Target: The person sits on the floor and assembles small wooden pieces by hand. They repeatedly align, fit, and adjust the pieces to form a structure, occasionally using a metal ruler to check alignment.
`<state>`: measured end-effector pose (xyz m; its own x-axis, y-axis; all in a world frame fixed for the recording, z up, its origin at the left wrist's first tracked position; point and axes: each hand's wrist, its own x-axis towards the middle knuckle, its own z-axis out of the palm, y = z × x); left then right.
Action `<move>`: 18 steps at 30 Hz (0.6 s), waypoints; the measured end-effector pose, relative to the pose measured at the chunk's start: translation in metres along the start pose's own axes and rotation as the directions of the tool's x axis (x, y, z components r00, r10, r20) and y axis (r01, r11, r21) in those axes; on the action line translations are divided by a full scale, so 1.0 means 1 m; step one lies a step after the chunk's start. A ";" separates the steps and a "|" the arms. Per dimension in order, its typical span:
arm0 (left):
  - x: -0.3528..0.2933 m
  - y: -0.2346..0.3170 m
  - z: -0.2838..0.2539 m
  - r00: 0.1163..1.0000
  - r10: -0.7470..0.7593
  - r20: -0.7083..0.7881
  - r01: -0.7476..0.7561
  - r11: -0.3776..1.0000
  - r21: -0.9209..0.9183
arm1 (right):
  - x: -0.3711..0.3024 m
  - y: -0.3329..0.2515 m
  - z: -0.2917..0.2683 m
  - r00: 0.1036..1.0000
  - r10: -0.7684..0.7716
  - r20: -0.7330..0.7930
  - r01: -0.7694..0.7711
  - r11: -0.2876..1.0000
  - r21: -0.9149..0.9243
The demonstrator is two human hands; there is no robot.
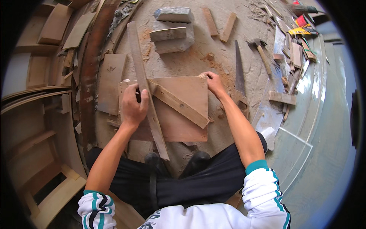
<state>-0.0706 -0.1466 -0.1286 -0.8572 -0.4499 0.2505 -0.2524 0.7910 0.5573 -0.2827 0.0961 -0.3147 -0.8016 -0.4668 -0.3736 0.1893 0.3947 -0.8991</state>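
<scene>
- Thin brown rectangular wooden panel (172, 121): likely stiff, light; grip opposite edges.
- Left hand (134, 107): fingers half-curled, left edge; hold indeterminable.
- Right hand (214, 84): fingers curled, far-right corner; hold indeterminable.

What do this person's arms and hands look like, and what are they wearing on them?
The left hand and right hand are bare, without gloves, and no cables show on the forearms. The left sleeve and right sleeve are white, bunched up, with teal cuffs and teal and dark stripes running lengthwise.
</scene>
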 end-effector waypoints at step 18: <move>0.003 -0.006 0.004 0.998 -0.018 0.054 0.016 0.999 0.048 | 0.013 0.021 -0.045 0.990 -0.044 -0.136 0.000 0.950 -0.312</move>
<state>-0.0731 -0.1507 -0.1344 -0.8755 -0.4411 0.1971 -0.2869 0.8029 0.5226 -0.3147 0.1334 -0.3279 -0.8787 -0.3721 -0.2989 0.0030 0.6219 -0.7831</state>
